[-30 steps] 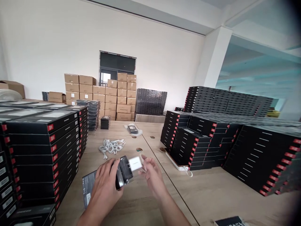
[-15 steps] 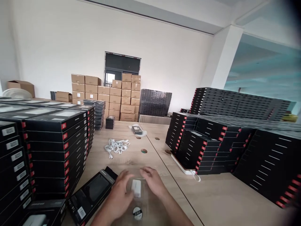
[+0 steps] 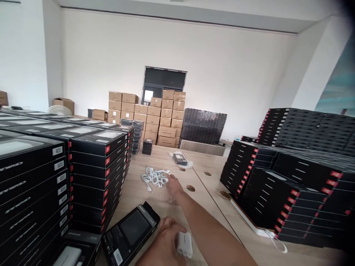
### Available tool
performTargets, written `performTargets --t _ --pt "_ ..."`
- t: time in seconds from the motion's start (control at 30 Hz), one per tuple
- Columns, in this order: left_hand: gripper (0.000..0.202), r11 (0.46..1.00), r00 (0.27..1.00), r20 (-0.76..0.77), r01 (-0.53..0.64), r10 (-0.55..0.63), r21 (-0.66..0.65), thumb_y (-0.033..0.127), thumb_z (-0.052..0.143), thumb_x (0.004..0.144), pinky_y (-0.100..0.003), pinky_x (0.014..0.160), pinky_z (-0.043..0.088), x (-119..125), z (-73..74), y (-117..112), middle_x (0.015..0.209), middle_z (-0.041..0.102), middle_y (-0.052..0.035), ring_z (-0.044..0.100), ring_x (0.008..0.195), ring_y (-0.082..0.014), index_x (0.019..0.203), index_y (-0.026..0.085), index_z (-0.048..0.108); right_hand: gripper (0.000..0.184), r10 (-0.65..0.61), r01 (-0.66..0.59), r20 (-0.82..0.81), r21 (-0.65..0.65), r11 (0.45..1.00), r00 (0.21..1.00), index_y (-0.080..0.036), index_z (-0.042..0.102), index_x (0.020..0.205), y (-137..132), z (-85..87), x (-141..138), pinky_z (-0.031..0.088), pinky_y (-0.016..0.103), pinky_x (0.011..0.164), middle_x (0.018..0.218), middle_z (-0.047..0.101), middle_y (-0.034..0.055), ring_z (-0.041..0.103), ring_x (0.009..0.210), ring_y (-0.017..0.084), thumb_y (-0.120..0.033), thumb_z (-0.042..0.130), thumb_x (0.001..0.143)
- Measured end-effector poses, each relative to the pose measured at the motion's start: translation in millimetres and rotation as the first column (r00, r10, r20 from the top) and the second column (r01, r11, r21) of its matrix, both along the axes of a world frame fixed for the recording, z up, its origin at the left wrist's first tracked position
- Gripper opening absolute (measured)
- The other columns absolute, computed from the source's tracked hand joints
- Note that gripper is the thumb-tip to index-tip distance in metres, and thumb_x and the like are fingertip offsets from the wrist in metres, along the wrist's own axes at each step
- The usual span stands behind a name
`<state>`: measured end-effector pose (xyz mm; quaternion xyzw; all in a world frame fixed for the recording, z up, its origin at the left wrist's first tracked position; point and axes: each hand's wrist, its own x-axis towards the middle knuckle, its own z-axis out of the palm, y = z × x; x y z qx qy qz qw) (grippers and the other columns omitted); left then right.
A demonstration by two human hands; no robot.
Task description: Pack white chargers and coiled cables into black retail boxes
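Note:
My left hand (image 3: 166, 239) is low in the middle of the view, its fingers curled round a small white block (image 3: 184, 244) with rounded edges. What kind of device the block is, I cannot make out. My right arm stretches forward past it, and my right hand (image 3: 174, 186) is at the right edge of a loose pile of white cables (image 3: 155, 177). Its fingers look slightly apart and touch or nearly touch the cables. Left of my left hand lies a black box (image 3: 131, 232) with a dark panel, tilted across the wooden table (image 3: 202, 214).
Tall stacks of black boxes (image 3: 88, 177) rise on the left, with more black boxes (image 3: 277, 199) on the right. A white cord loop (image 3: 279, 244) hangs beside those. Farther back are a small dark packet (image 3: 180, 159), cartons (image 3: 152, 120) and stacked dark trays (image 3: 204, 125). Round holes (image 3: 190, 188) pierce the tabletop.
My right hand has left the white block and reached forward to the cables. My left hand has closed on the block. The view has turned left, so the surroundings appear farther right.

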<state>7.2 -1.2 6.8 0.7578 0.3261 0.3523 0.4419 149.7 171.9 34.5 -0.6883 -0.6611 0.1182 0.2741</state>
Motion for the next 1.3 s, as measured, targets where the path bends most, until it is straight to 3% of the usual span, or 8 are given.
performTargets --t 0.33,0.43,0.53,0.63,0.8,0.9,1.07,1.3 --pt "0.041 0.959 0.934 0.251 -0.210 0.254 -0.188 0.026 0.059 0.076 -0.036 0.103 0.037 -7.4 8.1 2.5 0.121 0.060 -0.0116 0.052 0.118 -0.0244 0.116 0.016 0.060 0.027 0.016 -0.005 -0.060 0.172 0.985 0.998 -0.015 0.067 0.102 -31.0 43.8 25.2 0.054 0.036 0.078 0.100 0.069 0.0063 0.066 0.087 0.020 -0.035 0.050 0.095" --pt "0.048 0.856 0.811 0.408 -0.203 0.419 -0.476 0.050 0.046 0.085 -0.032 0.070 0.052 -8.6 15.3 10.9 0.116 0.063 -0.0145 0.066 0.096 -0.0243 0.118 0.016 0.055 0.036 0.104 -0.079 -0.093 0.239 0.968 0.990 -0.015 0.071 0.090 -83.7 63.5 41.2 0.053 0.032 0.072 0.081 0.071 0.0047 0.066 0.078 0.021 -0.041 0.046 0.093" --pt "0.063 0.701 0.699 0.492 -0.020 0.519 -0.713 0.068 0.039 0.083 -0.023 0.038 0.038 -14.4 24.4 14.5 0.107 0.066 -0.0141 0.069 0.065 -0.0202 0.119 0.017 0.052 0.030 0.239 -0.204 -0.109 0.264 0.943 0.965 -0.020 0.073 0.087 -142.2 69.0 45.2 0.050 0.031 0.076 0.083 0.072 0.0032 0.065 0.081 0.021 -0.045 0.055 0.087" --pt "0.058 0.744 0.679 0.591 0.099 0.435 -0.661 0.067 0.058 0.074 -0.017 0.031 0.024 -17.8 28.9 9.8 0.085 0.070 -0.0080 0.063 0.047 -0.0132 0.100 0.016 0.060 0.025 0.313 -0.235 -0.223 0.316 0.919 0.923 -0.023 0.074 0.085 -184.9 55.8 39.4 0.048 0.031 0.077 0.085 0.071 0.0046 0.063 0.082 0.022 -0.044 0.061 0.084" --pt "0.043 0.824 0.664 0.675 0.155 0.322 -0.545 0.054 0.076 0.067 -0.016 0.042 0.041 -5.6 27.8 -3.9 0.078 0.068 -0.0013 0.062 0.053 -0.0091 0.079 0.015 0.061 0.043 0.111 0.238 -0.759 0.335 0.911 0.642 -0.024 0.066 0.108 -211.0 17.7 18.7 0.043 0.026 0.054 0.097 0.066 0.0059 0.060 0.072 0.019 -0.052 0.069 0.076" --pt "0.039 0.825 0.676 0.691 0.219 0.256 -0.520 0.050 0.076 0.070 -0.022 0.058 0.053 4.2 26.7 -10.0 0.082 0.070 -0.0020 0.066 0.065 -0.0121 0.084 0.016 0.064 0.047 0.147 0.121 -0.877 0.225 0.967 0.458 -0.021 0.067 0.107 -213.6 9.1 7.9 0.035 0.022 0.045 0.085 0.067 0.0040 0.054 0.059 0.014 -0.053 0.073 0.072" --pt "0.033 0.776 0.777 0.605 0.271 0.173 -0.570 0.040 0.079 0.070 -0.027 0.073 0.057 6.4 29.3 -17.4 0.090 0.072 -0.0047 0.070 0.076 -0.0161 0.084 0.016 0.063 0.040 0.208 0.125 -0.896 0.276 0.953 0.391 -0.016 0.072 0.092 -215.0 13.3 10.4 0.037 0.023 0.052 0.059 0.057 -0.0027 0.047 0.054 0.011 -0.051 0.074 0.073" --pt "0.043 0.655 0.845 0.534 0.389 0.025 -0.648 0.055 0.071 0.073 -0.021 0.043 0.047 -2.3 37.4 -27.6 0.083 0.071 -0.0087 0.068 0.060 -0.0168 0.084 0.016 0.059 0.038 0.210 0.094 -0.917 0.255 0.962 0.340 -0.017 0.070 0.090 -218.5 16.2 12.5 0.040 0.022 0.051 0.062 0.062 -0.0022 0.050 0.052 0.010 -0.049 0.077 0.070"
